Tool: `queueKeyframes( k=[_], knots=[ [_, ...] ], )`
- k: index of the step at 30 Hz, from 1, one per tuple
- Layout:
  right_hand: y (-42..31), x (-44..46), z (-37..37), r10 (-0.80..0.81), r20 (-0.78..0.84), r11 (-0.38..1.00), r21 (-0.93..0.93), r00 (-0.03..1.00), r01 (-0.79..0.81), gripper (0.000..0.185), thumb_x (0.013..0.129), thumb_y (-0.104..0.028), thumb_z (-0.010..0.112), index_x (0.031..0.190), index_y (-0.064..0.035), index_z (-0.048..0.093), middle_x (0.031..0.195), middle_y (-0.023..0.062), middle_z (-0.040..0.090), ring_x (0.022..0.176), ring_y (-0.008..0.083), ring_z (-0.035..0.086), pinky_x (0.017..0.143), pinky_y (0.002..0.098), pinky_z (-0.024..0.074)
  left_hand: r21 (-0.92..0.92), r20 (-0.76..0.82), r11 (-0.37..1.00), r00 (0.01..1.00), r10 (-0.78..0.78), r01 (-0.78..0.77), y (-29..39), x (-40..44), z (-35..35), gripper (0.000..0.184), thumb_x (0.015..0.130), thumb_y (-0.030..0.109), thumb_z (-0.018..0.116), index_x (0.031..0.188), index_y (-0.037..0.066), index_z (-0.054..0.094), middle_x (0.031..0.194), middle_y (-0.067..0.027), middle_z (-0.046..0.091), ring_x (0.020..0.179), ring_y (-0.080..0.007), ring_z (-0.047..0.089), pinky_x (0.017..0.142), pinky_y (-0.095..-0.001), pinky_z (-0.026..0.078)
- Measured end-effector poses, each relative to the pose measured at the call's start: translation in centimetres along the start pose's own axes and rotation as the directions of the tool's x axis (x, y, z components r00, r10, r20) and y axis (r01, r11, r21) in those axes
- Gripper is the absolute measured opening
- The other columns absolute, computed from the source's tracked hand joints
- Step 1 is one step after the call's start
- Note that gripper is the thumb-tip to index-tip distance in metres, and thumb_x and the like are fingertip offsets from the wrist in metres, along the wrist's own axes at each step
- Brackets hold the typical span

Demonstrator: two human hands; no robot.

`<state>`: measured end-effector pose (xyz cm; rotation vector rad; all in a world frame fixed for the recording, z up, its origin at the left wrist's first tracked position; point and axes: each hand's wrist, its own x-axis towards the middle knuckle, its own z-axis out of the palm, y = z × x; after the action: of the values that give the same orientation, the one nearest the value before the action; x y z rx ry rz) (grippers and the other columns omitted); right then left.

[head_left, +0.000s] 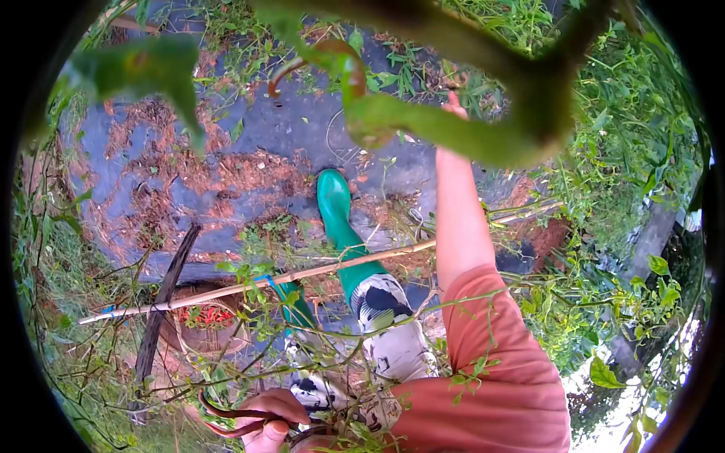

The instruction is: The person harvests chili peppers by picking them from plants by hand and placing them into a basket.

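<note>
My left hand, at the bottom left, is closed around some long, curved, dark red peppers, whose ends stick out to the left. My right arm stretches up the view, with my right hand low among green plants near the top. Blurred foreground growth partly covers this hand; its finger positions and anything in it are unclear. Close to the camera hangs a blurred green, curved stem or pod with a reddish-brown curled part.
A wooden pole crosses the view, tied with blue string, over a dark upright stake. A round container of red peppers sits lower left. Green boots stand on dark ground sheeting strewn with dry litter. Leafy branches surround everything.
</note>
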<state>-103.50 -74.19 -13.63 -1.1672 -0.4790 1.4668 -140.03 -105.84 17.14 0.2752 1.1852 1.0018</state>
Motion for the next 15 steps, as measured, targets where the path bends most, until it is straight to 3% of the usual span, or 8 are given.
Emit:
queueKeyframes(
  k=[2,3,6,7,8,10,12,15],
  knots=[
    [0.2,0.9,0.5,0.412,-0.076,0.907,0.129,0.908,-0.401,0.038,0.074,0.001,0.049,0.111,-0.0048,0.045,0.062,0.0011,0.05,0.05,0.0142,0.049,0.046,0.0221,0.0397,0.008,0.004,1.0,1.0,-0.014,0.014,-0.1,-0.2,-0.4,0.042,0.082,0.045,0.055,0.075,0.004,0.055,0.062,-0.0083,0.054,0.054,-0.0162,0.047,0.046,-0.0262,0.038],
    [-0.5,-0.3,2.5,0.431,0.028,0.899,0.079,0.902,-0.432,0.035,0.074,0.001,0.048,0.108,-0.0036,0.045,0.065,0.0042,0.053,0.056,0.016,0.053,0.048,0.0233,0.0404,0.018,0.01,0.999,1.0,-0.027,0.027,-0.1,-0.3,-0.5,0.041,0.082,0.045,0.055,0.075,0.005,0.056,0.064,-0.0071,0.055,0.057,-0.0161,0.048,0.048,-0.0264,0.038],
    [-3.0,-1.1,7.8,0.377,0.033,0.925,0.04,0.925,-0.379,0.031,0.076,-0.001,0.048,0.106,-0.0026,0.046,0.068,0.0059,0.054,0.062,0.0167,0.054,0.048,0.0236,0.0382,0.021,-0.018,0.995,0.995,-0.1,0.1,0.9,-0.2,-0.2,0.043,0.083,0.046,0.054,0.074,0.004,0.057,0.065,-0.0065,0.055,0.057,-0.0159,0.048,0.05,-0.0274,0.038],
    [-4.0,-1.2,9.2,0.253,0.105,0.966,-0.087,0.962,-0.244,0.017,0.08,-0.005,0.048,0.096,-0.0042,0.047,0.065,0.0043,0.05,0.062,0.0151,0.051,0.048,0.0239,0.0347,0.034,-0.025,0.993,0.993,-0.114,0.114,1.0,0.0,-0.2,0.043,0.083,0.046,0.054,0.074,0.004,0.058,0.065,-0.0066,0.055,0.058,-0.0161,0.048,0.05,-0.0277,0.038],
    [-4.5,-0.4,9.2,0.253,0.107,0.966,-0.089,0.962,-0.244,0.017,0.08,-0.005,0.048,0.096,-0.0042,0.047,0.065,0.0043,0.05,0.062,0.0151,0.051,0.048,0.0239,0.0347,0.041,-0.024,0.992,0.993,-0.115,0.116,1.1,0.0,-0.2,0.043,0.082,0.046,0.054,0.074,0.004,0.058,0.065,-0.0067,0.055,0.058,-0.0164,0.048,0.051,-0.028,0.038],
    [-5.9,2.5,8.8,0.4,0.116,0.801,0.439,0.909,-0.408,0.003,0.084,-0.007,0.045,0.086,-0.0066,0.044,0.059,0.0016,0.043,0.055,0.013,0.046,0.046,0.0241,0.0308,0.048,-0.023,0.992,0.993,-0.114,0.115,1.1,-0.1,-0.2,0.043,0.082,0.046,0.054,0.075,0.003,0.058,0.066,-0.0069,0.055,0.058,-0.0168,0.048,0.051,-0.0286,0.038],
    [-5.9,4.1,7.1,0.405,0.103,0.818,0.403,0.908,-0.41,0.009,0.087,-0.009,0.042,0.078,-0.0087,0.04,0.056,-0.0007,0.039,0.051,0.0114,0.042,0.046,0.0245,0.0309,0.049,-0.023,0.993,0.994,-0.109,0.11,1.1,-0.1,-0.1,0.044,0.082,0.046,0.054,0.075,0.003,0.058,0.066,-0.0071,0.054,0.059,-0.0173,0.049,0.052,-0.0292,0.038],
    [-4.7,6.2,4.2,0.236,-0.275,0.919,0.374,0.932,-0.122,0.017,0.091,-0.016,0.037,0.077,-0.0102,0.043,0.057,-0.0019,0.041,0.05,0.0107,0.042,0.047,0.0253,0.0324,0.045,-0.02,0.992,0.993,-0.12,0.121,1.1,0.0,-0.1,0.044,0.082,0.046,0.054,0.076,0.003,0.059,0.067,-0.0075,0.054,0.06,-0.018,0.049,0.053,-0.0301,0.039]
  ],
)
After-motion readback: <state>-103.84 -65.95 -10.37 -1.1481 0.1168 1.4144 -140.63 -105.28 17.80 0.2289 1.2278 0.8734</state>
